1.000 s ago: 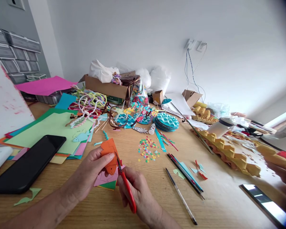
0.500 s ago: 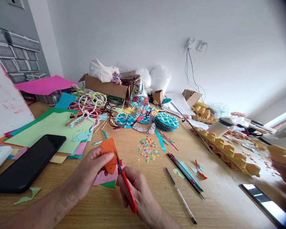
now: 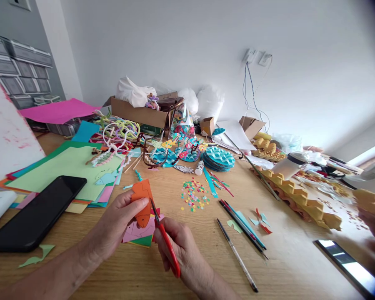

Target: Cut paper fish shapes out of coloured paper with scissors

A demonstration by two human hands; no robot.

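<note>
My left hand pinches a piece of orange paper that has a fish outline drawn on it, thumb on top. Red-handled scissors are in my right hand, its fingers wrapped round the handles. The scissor blades meet the right edge of the orange paper, along the drawn line. Beneath the paper, on the table, lies a small stack of coloured paper pieces, the pink one on top also bearing a drawn outline. Part of this stack is hidden by my hands.
A black phone lies on coloured sheets at left. Confetti, pencils and a pen lie to the right. Blue scalloped discs stand behind. An egg carton and another person's hand are at far right.
The orange paper has tilted slightly in my left hand, and a strip at its lower right edge no longer shows. Otherwise both hands stay nearly in place.
</note>
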